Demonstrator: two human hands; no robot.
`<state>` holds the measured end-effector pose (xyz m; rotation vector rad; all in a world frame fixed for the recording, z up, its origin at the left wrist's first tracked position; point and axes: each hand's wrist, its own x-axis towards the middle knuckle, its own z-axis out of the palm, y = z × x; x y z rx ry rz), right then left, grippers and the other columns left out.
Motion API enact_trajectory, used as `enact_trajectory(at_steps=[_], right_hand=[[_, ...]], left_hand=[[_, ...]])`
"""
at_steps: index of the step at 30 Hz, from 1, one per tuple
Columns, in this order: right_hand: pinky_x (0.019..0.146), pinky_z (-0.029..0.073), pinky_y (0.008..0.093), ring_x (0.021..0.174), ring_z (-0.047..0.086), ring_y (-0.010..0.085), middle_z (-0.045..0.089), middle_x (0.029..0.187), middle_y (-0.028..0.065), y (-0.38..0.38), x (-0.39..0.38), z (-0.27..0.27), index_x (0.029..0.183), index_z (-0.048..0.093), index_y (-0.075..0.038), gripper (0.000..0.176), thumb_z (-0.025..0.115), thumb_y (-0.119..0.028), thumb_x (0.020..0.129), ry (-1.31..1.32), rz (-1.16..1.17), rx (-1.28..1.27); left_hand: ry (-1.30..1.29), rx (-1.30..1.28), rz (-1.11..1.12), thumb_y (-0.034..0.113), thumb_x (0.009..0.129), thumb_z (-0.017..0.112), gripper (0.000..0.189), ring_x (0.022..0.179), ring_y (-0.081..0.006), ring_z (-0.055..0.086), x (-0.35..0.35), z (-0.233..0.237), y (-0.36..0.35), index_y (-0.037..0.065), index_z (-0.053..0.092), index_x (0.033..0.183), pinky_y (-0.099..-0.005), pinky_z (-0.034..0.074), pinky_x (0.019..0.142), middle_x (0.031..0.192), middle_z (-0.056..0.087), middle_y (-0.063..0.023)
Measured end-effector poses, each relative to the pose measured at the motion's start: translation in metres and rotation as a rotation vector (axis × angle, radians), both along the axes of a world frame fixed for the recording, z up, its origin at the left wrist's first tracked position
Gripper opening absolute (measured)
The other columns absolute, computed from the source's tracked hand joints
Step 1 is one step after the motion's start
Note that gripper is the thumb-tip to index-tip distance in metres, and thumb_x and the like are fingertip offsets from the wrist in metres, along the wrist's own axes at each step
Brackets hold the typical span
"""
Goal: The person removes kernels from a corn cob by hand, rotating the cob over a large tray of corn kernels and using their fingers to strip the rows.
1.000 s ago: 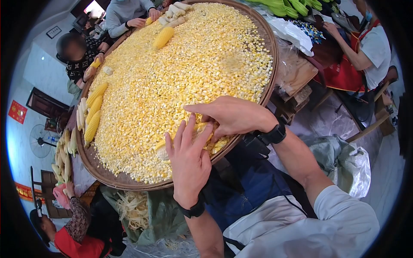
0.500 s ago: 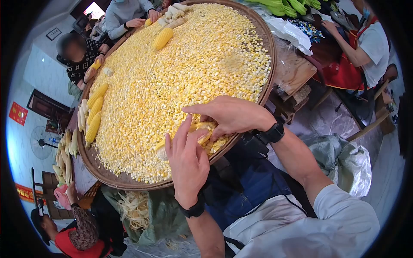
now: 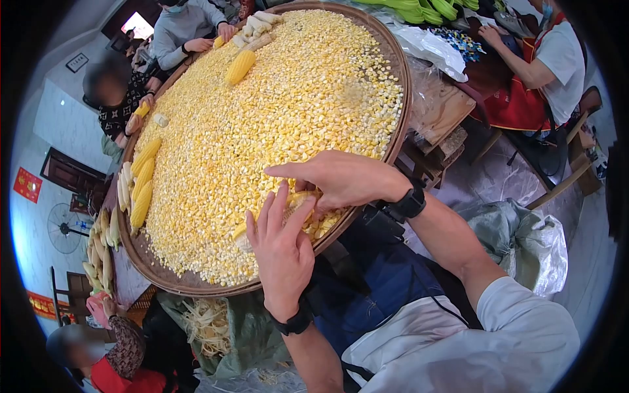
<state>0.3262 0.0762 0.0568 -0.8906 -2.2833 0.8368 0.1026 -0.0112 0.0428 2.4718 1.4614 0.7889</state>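
Note:
A partly shelled corn cob [image 3: 291, 207] lies between my two hands, low over the near rim of a large round tray [image 3: 190, 286]. My left hand [image 3: 283, 252] holds the cob from the near side, its fingers laid apart across it. My right hand [image 3: 344, 178] grips the cob's other end, with the index finger stretched out to the left and the thumb pressed down. The fingers hide much of the cob. Loose yellow kernels [image 3: 262, 124] spread thickly over the tray around both hands.
Whole yellow cobs [image 3: 141, 183] lie along the tray's left rim, and another cob [image 3: 240, 67] lies farther back. Bare cobs [image 3: 259, 26] are piled at the far rim. Other people sit around the tray. A silvery sack [image 3: 524, 242] stands at the right.
My hands have shifted slightly on the cob, the right one a little to the left and down. The view has moved slightly. At lower left, a person's head and hand have moved.

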Motion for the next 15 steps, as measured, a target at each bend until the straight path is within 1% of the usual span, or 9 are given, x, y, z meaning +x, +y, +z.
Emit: enact_trajectory(at_steps=[4, 7, 10, 13, 15], right_hand=[[0.083, 0.06, 0.0515, 0.099, 0.079, 0.0447, 0.081, 0.103, 0.021, 0.0004, 0.0007, -0.0028, 0.168, 0.053, -0.012, 0.105, 0.095, -0.002, 0.072, 0.018, 0.005, 0.051], [0.086, 0.06, 0.0504, 0.1, 0.077, 0.0418, 0.079, 0.106, 0.0189, 0.0025, 0.0011, -0.0078, 0.173, 0.049, -0.014, 0.107, 0.094, -0.002, 0.077, 0.046, 0.035, 0.04], [0.087, 0.06, 0.05, 0.101, 0.077, 0.0419, 0.08, 0.109, 0.0186, 0.0017, -0.0001, -0.0029, 0.173, 0.049, -0.014, 0.105, 0.094, -0.005, 0.079, -0.013, 0.015, -0.031], [0.085, 0.059, 0.0519, 0.102, 0.078, 0.0448, 0.081, 0.104, 0.0204, 0.0001, -0.0007, -0.0051, 0.168, 0.053, -0.012, 0.101, 0.093, -0.002, 0.076, -0.011, -0.016, 0.053], [0.086, 0.059, 0.0526, 0.104, 0.078, 0.0453, 0.082, 0.106, 0.0214, 0.0005, -0.0004, -0.0067, 0.168, 0.053, -0.012, 0.101, 0.093, -0.003, 0.076, -0.002, -0.015, 0.071]], left_hand=[[-0.005, 0.005, 0.029, -0.001, 0.091, 0.064, 0.068, 0.161, -0.0383, 0.047, 0.0022, 0.0004, -0.0002, 0.025, 0.073, 0.153, -0.068, 0.022, 0.137, 0.176, 0.052, -0.0093], [0.026, 0.002, 0.029, 0.0, 0.091, 0.064, 0.066, 0.161, -0.0382, 0.047, 0.0058, 0.0052, -0.0007, 0.025, 0.074, 0.152, -0.0675, 0.022, 0.137, 0.177, 0.051, -0.0091], [0.034, 0.011, 0.011, -0.001, 0.091, 0.064, 0.064, 0.162, -0.038, 0.047, 0.0024, 0.0008, -0.0003, 0.024, 0.076, 0.149, -0.0668, 0.022, 0.138, 0.177, 0.051, -0.009], [0.005, 0.002, -0.005, -0.002, 0.09, 0.064, 0.062, 0.162, -0.0376, 0.047, 0.0008, 0.001, 0.0, 0.023, 0.078, 0.146, -0.0662, 0.022, 0.138, 0.176, 0.053, -0.0088], [-0.017, 0.007, -0.006, -0.002, 0.09, 0.064, 0.061, 0.161, -0.0365, 0.048, 0.0011, 0.001, -0.0001, 0.023, 0.079, 0.143, -0.066, 0.022, 0.138, 0.174, 0.054, -0.0089]])
